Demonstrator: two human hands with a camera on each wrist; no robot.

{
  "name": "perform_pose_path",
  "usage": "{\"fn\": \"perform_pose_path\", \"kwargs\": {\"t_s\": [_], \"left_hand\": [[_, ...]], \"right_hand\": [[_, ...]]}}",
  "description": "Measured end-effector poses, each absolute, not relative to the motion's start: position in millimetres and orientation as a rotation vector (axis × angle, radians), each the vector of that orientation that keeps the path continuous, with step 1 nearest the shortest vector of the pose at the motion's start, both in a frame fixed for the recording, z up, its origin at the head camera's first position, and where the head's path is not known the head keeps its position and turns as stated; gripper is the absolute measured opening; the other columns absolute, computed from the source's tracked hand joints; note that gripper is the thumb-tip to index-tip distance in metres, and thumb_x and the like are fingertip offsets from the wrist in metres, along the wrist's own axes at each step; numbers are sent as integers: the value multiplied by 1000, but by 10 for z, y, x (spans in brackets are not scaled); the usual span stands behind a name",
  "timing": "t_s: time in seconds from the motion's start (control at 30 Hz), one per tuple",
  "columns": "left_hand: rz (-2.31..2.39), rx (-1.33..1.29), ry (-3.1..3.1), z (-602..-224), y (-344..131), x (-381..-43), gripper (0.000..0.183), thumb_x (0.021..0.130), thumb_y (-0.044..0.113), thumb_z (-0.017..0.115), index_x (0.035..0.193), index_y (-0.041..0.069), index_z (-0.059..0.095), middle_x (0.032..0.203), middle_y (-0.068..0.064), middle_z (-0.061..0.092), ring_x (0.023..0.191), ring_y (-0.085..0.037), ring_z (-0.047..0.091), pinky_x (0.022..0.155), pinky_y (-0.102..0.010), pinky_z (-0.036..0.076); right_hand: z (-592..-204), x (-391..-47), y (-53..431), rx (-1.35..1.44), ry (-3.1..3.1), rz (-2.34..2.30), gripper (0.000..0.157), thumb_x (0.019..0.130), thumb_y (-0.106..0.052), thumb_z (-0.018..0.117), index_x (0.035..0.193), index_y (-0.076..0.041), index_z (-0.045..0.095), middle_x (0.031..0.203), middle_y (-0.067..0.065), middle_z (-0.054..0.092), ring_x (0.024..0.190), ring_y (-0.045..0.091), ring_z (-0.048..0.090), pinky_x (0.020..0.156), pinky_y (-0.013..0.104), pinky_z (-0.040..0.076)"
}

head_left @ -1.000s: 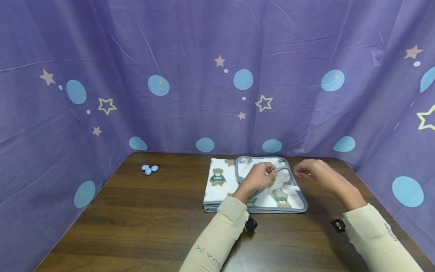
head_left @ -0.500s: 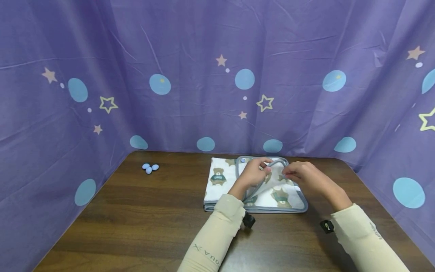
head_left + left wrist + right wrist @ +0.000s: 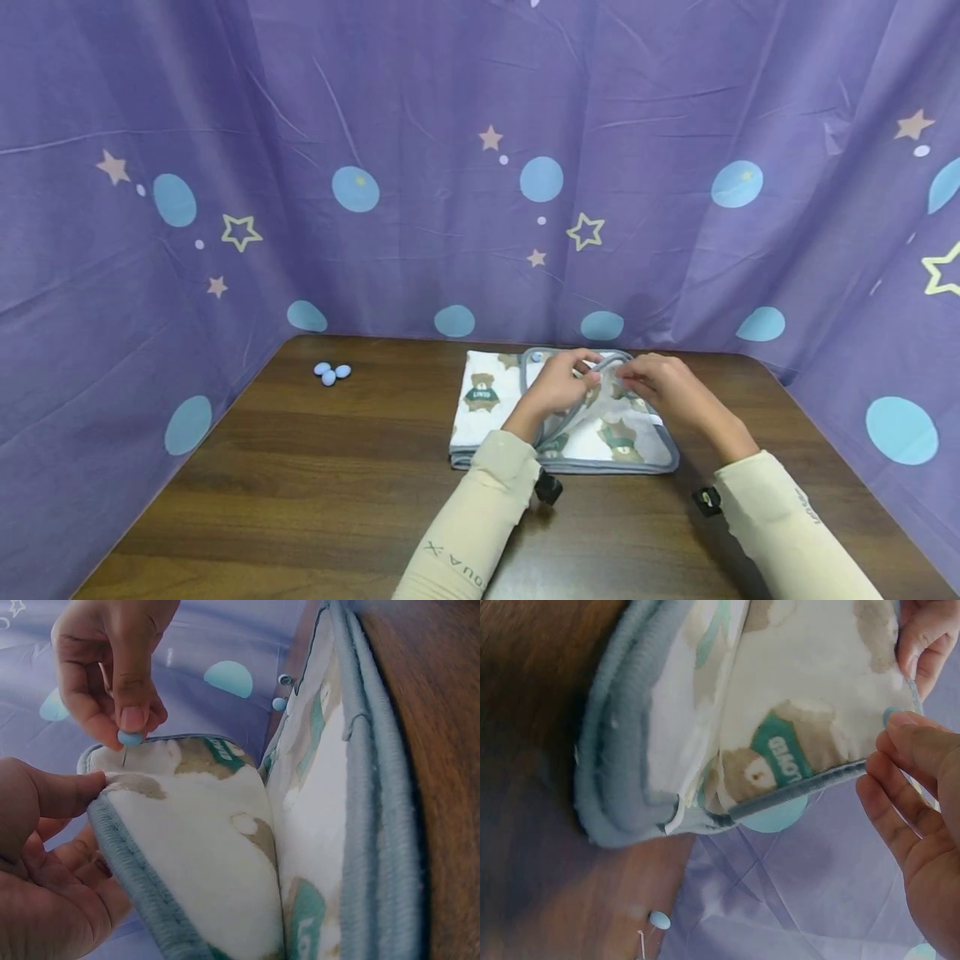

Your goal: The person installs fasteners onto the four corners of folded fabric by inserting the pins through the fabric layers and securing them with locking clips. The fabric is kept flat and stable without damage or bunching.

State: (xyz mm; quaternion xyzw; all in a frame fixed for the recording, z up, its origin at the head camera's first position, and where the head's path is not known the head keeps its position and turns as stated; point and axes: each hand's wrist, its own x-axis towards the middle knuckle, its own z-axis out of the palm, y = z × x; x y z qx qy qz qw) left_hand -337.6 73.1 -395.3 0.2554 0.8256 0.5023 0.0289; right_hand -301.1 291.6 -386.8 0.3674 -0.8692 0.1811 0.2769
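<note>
Evidently, from the head view, a thick white cloth printed with brown bears and bound in grey-blue edging (image 3: pixel 585 433) lies folded near the far edge of the dark brown wooden table (image 3: pixel 337 467), right of its middle, within reach of both hands. The left hand (image 3: pixel 561 382) pinches a raised white flap (image 3: pixel 604 393) of it, probably to part that layer from those below; the right hand (image 3: pixel 663 385) is just beside. Three small light-blue ovals (image 3: pixel 328 378) sit clustered by the table's far left corner, presumably kept out of the way. In the left wrist view, right thumb and fingertip close on a glossy blue round-headed pin (image 3: pixel 130 738), apparently so its thin shank stays exposed; the left thumb clamps the flap's edge, other fingers loosely bent. In the right wrist view, both pinches sit near each other at the flap's rim, perhaps to steady it; whether the shank pierces the fabric I cannot tell.
</note>
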Motion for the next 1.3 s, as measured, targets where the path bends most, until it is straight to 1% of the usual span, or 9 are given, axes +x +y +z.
{"fn": "perform_pose_path", "kwargs": {"t_s": [0.2, 0.37, 0.57, 0.67, 0.8, 0.9, 1.1, 1.2, 1.3], "left_hand": [[1543, 773, 2534, -3956, 736, -3368, 26, 100, 14, 68, 126, 11, 70, 102, -7, 71, 78, -11, 62, 61, -24, 53], [1580, 786, 2520, -3954, 728, -3376, 26, 99, 13, 69, 125, 9, 70, 101, -7, 72, 76, -10, 63, 61, -23, 53], [1590, 803, 2524, -3925, 706, -3376, 26, 99, 12, 69, 124, 8, 71, 97, -6, 71, 75, -9, 61, 61, -22, 52], [1591, 808, 2524, -3909, 696, -3368, 26, 99, 11, 68, 124, 7, 71, 96, -6, 71, 74, -9, 61, 61, -21, 52], [1611, 807, 2496, -3907, 690, -3362, 25, 98, 10, 68, 123, 6, 70, 93, -6, 71, 72, -10, 62, 60, -22, 52], [1624, 809, 2481, -3916, 690, -3366, 25, 98, 10, 69, 123, 5, 70, 93, -6, 71, 71, -10, 62, 59, -22, 52], [1657, 780, 2420, -3943, 683, -3381, 25, 98, 11, 69, 123, 5, 70, 92, -5, 70, 69, -11, 61, 56, -26, 55], [1701, 763, 2322, -3945, 667, -3384, 24, 100, 12, 68, 122, 4, 71, 92, -4, 68, 69, -12, 60, 55, -32, 59], [1734, 754, 2240, -3941, 644, -3386, 23, 102, 11, 64, 122, 2, 72, 91, -4, 64, 73, -13, 60, 58, -36, 62]], "right_hand": [[-3939, -3065, 2849, 936, -2284, 507, 23, 81, 6, 81, 99, -8, 78, 86, -1, 73, 76, 12, 62, 64, 36, 52], [-3978, -3086, 2816, 856, -2251, 505, 21, 79, 6, 83, 95, -7, 75, 86, 1, 72, 77, 17, 64, 65, 38, 51], [-3983, -3112, 2791, 717, -2209, 483, 25, 77, 1, 87, 90, -5, 67, 80, 5, 65, 74, 23, 59, 63, 39, 48], [-3995, -3128, 2780, 651, -2207, 504, 30, 77, -3, 89, 97, -1, 66, 85, 11, 66, 77, 26, 60, 65, 43, 49], [-4036, -3161, 2767, 629, -2220, 552, 43, 80, -6, 87, 115, 5, 66, 97, 19, 72, 87, 35, 65, 73, 49, 52], [-4079, -3196, 2763, 657, -2231, 588, 43, 82, -4, 84, 120, 5, 67, 100, 20, 73, 90, 36, 68, 76, 52, 54], [-4152, -3243, 2760, 688, -2205, 698, 20, 84, 2, 82, 100, 0, 71, 83, 9, 71, 76, 22, 68, 68, 49, 58], [-4166, -3239, 2756, 692, -2184, 728, 18, 82, 4, 82, 93, -3, 70, 79, 4, 69, 73, 16, 63, 64, 49, 56], [-4171, -3233, 2754, 696, -2167, 736, 20, 80, 6, 83, 91, -4, 69, 78, 2, 68, 72, 15, 62, 62, 48, 54]]}}
